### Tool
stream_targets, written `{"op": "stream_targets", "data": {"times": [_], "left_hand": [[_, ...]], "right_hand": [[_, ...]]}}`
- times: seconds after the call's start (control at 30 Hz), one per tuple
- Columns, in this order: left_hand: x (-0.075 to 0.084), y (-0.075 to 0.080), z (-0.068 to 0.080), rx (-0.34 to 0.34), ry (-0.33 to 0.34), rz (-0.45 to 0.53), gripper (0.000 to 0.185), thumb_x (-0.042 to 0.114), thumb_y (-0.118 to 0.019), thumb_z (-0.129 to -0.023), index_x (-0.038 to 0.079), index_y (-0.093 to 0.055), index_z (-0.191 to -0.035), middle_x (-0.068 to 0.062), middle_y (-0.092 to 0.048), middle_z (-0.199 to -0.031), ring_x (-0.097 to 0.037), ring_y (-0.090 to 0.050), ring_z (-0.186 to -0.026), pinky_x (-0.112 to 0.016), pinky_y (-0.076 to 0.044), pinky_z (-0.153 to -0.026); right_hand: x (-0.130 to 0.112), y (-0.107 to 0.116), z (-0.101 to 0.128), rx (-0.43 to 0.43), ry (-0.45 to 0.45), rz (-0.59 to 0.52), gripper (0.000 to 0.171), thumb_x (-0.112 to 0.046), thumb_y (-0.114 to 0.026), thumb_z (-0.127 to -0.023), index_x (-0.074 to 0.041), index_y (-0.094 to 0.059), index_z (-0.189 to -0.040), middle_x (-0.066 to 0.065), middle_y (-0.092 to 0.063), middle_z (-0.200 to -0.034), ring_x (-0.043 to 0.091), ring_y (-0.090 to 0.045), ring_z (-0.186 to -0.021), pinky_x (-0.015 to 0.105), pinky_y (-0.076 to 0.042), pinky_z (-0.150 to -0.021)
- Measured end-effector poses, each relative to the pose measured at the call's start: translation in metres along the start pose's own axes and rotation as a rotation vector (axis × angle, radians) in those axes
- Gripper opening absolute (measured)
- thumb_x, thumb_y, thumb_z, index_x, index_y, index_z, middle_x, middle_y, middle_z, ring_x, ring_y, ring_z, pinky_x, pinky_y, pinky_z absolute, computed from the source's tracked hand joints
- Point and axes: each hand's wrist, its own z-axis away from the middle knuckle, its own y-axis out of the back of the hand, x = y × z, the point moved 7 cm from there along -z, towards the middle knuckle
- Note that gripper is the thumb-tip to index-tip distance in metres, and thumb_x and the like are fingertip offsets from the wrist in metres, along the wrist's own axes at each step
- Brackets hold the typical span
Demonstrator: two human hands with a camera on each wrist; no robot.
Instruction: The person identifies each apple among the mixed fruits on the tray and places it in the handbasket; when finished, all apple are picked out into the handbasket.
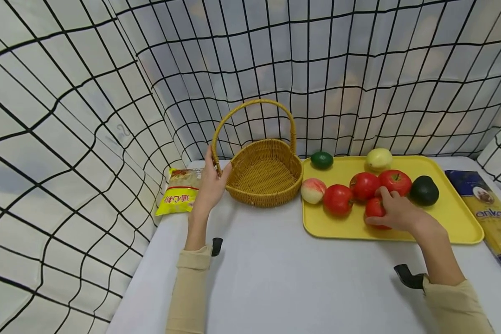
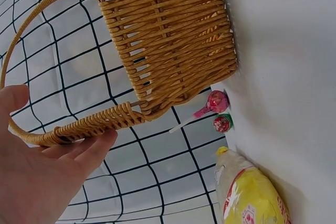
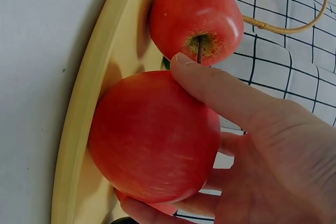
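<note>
The wicker basket (image 1: 264,197) stands mid-table, its arched handle rising above it. My left hand (image 1: 211,185) is at the left side of that handle (image 2: 97,121); the fingers (image 2: 94,153) touch it, fairly straight, and the thumb stands apart. On the yellow tray (image 1: 342,232), my right hand (image 1: 401,213) holds a red apple (image 3: 155,137), thumb on one side and fingers round the other. Around it lie more red apples (image 1: 338,200), a peach (image 1: 313,190), a dark green avocado (image 1: 424,190) and a yellow lemon (image 1: 379,160).
A small dark green fruit (image 1: 321,160) lies at the tray's back left. A yellow bag (image 1: 178,192) and lollipops (image 2: 216,101) are left of the basket. At the right lies a pasta packet (image 1: 488,208). Black netting (image 1: 317,83) encloses the table's back and sides.
</note>
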Motion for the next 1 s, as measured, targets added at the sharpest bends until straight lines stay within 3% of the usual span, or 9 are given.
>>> {"op": "stream_targets", "data": {"times": [0.27, 0.4, 0.57, 0.8, 1.0], "left_hand": [[0.003, -0.004, -0.006, 0.007, -0.041, -0.016, 0.084, 0.046, -0.048, -0.107, 0.031, 0.011, -0.165, -0.023, -0.018, -0.17, -0.038, -0.03, -0.154, -0.06, -0.036, -0.119], [0.001, -0.002, -0.004, 0.005, -0.033, -0.01, 0.084, 0.046, -0.048, -0.107, 0.03, 0.011, -0.165, -0.026, -0.021, -0.168, -0.04, -0.038, -0.147, -0.061, -0.04, -0.114], [-0.001, 0.002, 0.001, 0.018, -0.016, -0.017, 0.084, 0.045, -0.048, -0.107, 0.029, 0.01, -0.165, -0.026, -0.021, -0.168, -0.042, -0.036, -0.149, -0.063, -0.04, -0.114], [-0.002, 0.005, 0.003, 0.021, -0.017, -0.022, 0.084, 0.045, -0.048, -0.107, 0.029, 0.01, -0.165, -0.024, -0.019, -0.169, -0.039, -0.032, -0.152, -0.06, -0.038, -0.118], [-0.001, -0.001, 0.0, 0.008, -0.021, -0.02, 0.084, 0.044, -0.047, -0.108, 0.029, 0.013, -0.165, -0.021, -0.012, -0.172, -0.038, -0.022, -0.157, -0.058, -0.029, -0.124]], "right_hand": [[0.008, 0.007, 0.007, -0.009, 0.017, -0.021, 0.1, -0.058, -0.074, -0.086, 0.005, -0.027, -0.148, 0.043, -0.041, -0.138, 0.061, -0.045, -0.123, 0.073, -0.047, -0.096], [0.004, 0.023, 0.017, 0.026, 0.046, -0.062, 0.102, -0.056, -0.073, -0.089, 0.005, -0.021, -0.15, 0.042, -0.04, -0.143, 0.059, -0.042, -0.127, 0.074, -0.045, -0.098], [0.007, 0.047, 0.032, 0.095, 0.083, -0.151, 0.102, -0.048, -0.072, -0.093, 0.009, -0.013, -0.153, 0.037, -0.04, -0.14, 0.053, -0.046, -0.121, 0.064, -0.054, -0.093], [0.008, 0.064, 0.046, 0.2, 0.049, -0.113, 0.102, -0.048, -0.071, -0.094, 0.011, -0.015, -0.154, 0.038, -0.037, -0.137, 0.054, -0.045, -0.115, 0.064, -0.056, -0.087], [-0.008, 0.063, 0.046, 0.191, 0.079, -0.087, 0.097, -0.052, -0.069, -0.094, 0.009, -0.023, -0.154, 0.037, -0.037, -0.14, 0.052, -0.043, -0.117, 0.064, -0.056, -0.087]]}}
